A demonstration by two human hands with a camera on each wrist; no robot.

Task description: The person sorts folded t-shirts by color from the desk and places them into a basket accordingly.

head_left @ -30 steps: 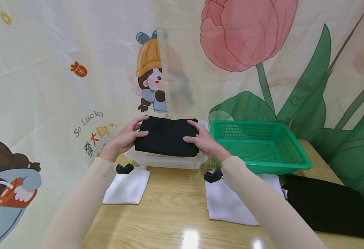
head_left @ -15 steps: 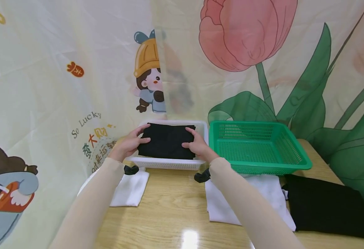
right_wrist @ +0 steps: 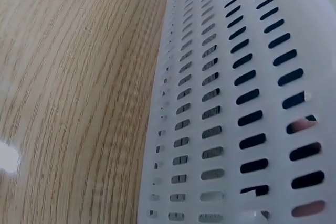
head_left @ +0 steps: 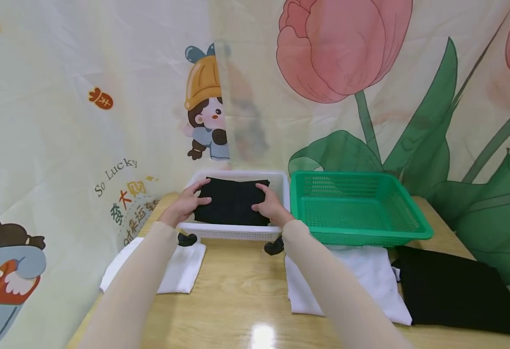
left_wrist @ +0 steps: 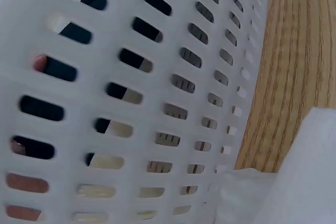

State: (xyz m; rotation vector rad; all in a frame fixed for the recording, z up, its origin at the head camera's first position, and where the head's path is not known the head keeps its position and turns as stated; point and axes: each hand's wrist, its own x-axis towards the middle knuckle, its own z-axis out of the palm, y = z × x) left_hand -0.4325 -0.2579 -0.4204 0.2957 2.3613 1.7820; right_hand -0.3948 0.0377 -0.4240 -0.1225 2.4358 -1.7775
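A folded black cloth (head_left: pixel 233 203) lies inside the white slotted basket (head_left: pixel 233 233) in the head view. My left hand (head_left: pixel 184 203) holds its left end, thumb on top and fingers at the far edge. At the right end, my right hand (head_left: pixel 273 204) grips the cloth in the same way. Both wrist views look at the basket's wall from outside; dark cloth and bits of fingers show through the slots of the basket wall (left_wrist: pixel 173 95) on the left and of the basket wall (right_wrist: pixel 231 103) on the right. The fingers' undersides are hidden.
A green basket (head_left: pixel 411 220) stands right beside the white one. White folded cloths lie at left (head_left: pixel 180 271) and right (head_left: pixel 350 276) on the wooden table (head_left: pixel 233 295). A larger black cloth (head_left: pixel 451 291) lies at far right. A printed curtain (head_left: pixel 255 87) hangs behind.
Both hands have lowered the black cloth from above the white basket down into it, shifting slightly toward me. They keep their hold at both ends.
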